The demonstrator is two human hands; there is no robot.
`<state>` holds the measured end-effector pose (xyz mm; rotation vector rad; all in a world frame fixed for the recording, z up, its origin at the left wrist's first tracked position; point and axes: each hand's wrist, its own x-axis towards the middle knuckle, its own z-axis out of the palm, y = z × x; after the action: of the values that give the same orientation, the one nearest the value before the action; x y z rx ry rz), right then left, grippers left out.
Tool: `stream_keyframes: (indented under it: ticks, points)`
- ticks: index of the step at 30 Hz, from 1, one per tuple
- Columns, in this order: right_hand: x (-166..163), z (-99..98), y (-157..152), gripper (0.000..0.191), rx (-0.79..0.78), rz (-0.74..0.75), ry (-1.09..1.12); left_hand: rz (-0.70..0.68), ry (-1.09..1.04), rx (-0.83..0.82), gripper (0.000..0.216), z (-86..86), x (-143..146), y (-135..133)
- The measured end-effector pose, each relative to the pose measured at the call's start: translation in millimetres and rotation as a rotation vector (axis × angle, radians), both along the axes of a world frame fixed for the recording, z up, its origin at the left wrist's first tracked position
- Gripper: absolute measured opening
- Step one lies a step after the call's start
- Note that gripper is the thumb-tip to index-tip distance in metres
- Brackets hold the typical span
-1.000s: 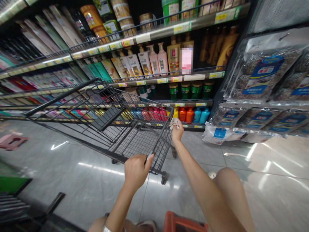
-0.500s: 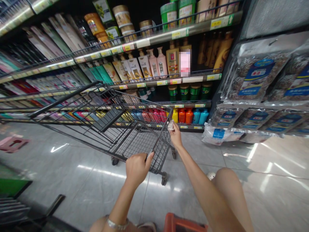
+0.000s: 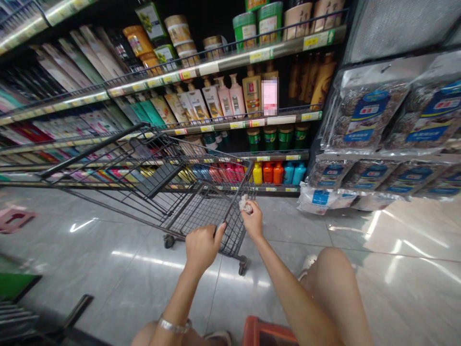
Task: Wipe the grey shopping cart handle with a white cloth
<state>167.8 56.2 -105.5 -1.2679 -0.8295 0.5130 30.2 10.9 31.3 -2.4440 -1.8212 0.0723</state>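
Note:
A dark metal shopping cart point(image 3: 154, 180) stands at an angle across the middle of the view. My left hand point(image 3: 202, 246) is closed over the near corner of its top rim, thumb lying along the end bar. In the fingers of my right hand point(image 3: 253, 221) is a crumpled whitish wipe point(image 3: 245, 204), pinched beside the wire mesh of the cart's end panel. Whether the wipe touches the wires, I cannot tell. A wheel point(image 3: 242, 264) shows below the near corner.
Shelves point(image 3: 230, 124) of bottles and jars run behind the cart. Packs of steel scourers point(image 3: 367, 115) hang at the right. A red-orange plastic stool point(image 3: 252, 331) is close to my legs, and a pink stool point(image 3: 14, 220) stands far left on the grey tiled floor point(image 3: 144, 288).
My right hand has moved down and toward me along the cart's end panel with the wipe. My left hand keeps its grip on the corner. The view has shifted slightly.

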Motion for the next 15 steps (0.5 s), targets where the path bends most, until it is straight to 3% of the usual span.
stream_keyframes:
  ticks: [7,15]
  points:
    - [-33,8.5,-45,0.021,-0.041,0.000,-0.079,-0.006,-0.009,0.005,0.061,0.0,1,0]
    - [-63,12.1,-77,0.019,-0.022,0.025,0.021,-0.031,-0.018,0.021,0.060,-2.5,-1,-1]
